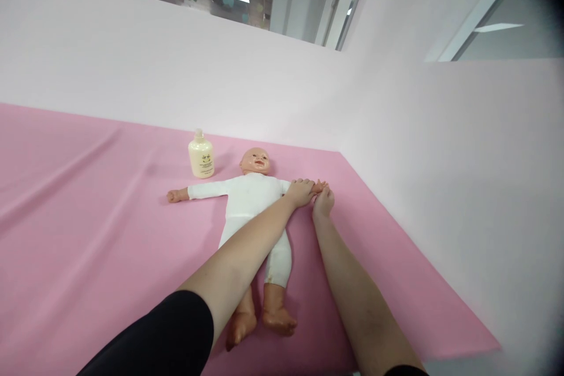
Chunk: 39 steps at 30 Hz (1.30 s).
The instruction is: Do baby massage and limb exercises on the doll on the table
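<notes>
One doll (247,200): bald, white bodysuit, bare feet, face-up on pink sheet (88,217), arms spread. Left hand (301,192) closes over its outstretched arm near the wrist; right hand (324,201) pinches the doll's hand just beside it. Cream bottle (201,155) stands upright near the head.

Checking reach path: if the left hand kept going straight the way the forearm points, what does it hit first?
The left hand already rests on the doll's arm, beside the right hand. Past that, bare pink mat, then probably the wall; depth unclear.
</notes>
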Tool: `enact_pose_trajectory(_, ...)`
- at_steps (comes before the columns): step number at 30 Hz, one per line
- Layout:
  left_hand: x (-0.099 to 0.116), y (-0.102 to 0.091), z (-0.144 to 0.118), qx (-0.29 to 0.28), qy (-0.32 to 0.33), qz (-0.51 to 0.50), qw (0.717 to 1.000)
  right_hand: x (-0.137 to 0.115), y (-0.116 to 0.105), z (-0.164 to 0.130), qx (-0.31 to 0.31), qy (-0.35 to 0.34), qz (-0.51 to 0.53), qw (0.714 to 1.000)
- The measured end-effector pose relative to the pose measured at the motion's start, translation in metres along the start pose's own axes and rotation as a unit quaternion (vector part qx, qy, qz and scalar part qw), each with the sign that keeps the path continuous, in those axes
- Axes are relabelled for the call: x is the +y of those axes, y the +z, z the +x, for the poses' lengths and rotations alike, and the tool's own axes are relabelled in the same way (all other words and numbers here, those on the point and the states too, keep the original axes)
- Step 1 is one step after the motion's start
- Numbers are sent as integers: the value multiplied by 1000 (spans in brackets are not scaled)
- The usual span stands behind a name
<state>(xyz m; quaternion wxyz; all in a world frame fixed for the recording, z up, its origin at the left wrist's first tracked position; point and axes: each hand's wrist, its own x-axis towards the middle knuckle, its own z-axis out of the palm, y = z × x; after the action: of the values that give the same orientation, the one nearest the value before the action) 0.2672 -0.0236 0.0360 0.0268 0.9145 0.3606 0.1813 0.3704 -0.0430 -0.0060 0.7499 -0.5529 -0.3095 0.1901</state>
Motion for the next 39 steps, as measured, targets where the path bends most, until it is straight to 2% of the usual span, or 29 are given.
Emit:
enact_pose_trajectory(2,0,2,0,-17,0,8,1000,-2,0,-1,42,-1,-1,999)
enact_pose_trajectory(4,0,4,1,-30,6,10,999,-6,0,-4,53,-7,-1,999)
enact_pose_trajectory(10,1,8,0,-64,7,9,998,-21,5,-25,-47,-57,-56,996)
enact_pose_trajectory(15,4,2,0,-85,-10,-16,996,-27,5,-28,-61,-52,-100,992)
enact_pose_trajectory(20,4,-19,6,-102,-45,-71,991,-19,5,-22,-78,17,-95,992)
enact_pose_trajectory(25,-7,-56,5,-58,-82,-157,982,-12,4,-22,-95,-3,-125,988)
enact_pose_trajectory(28,-26,-76,-18,-11,-107,-186,977,-8,3,-19,-94,-15,-155,983)
enact_pose_trajectory(31,-54,-83,-60,34,-138,-199,970,-3,4,-15,-95,-28,-167,981)
enact_pose_trajectory(33,-75,-80,-93,93,-147,-232,957,1,4,-13,-99,-33,-166,981)
enact_pose_trajectory(35,-94,-74,-125,146,-141,-216,955,3,5,-12,-104,-35,-164,980)
enact_pose_trajectory(39,-123,-64,-176,183,-219,-221,933,2,3,-15,-112,-43,-167,979)
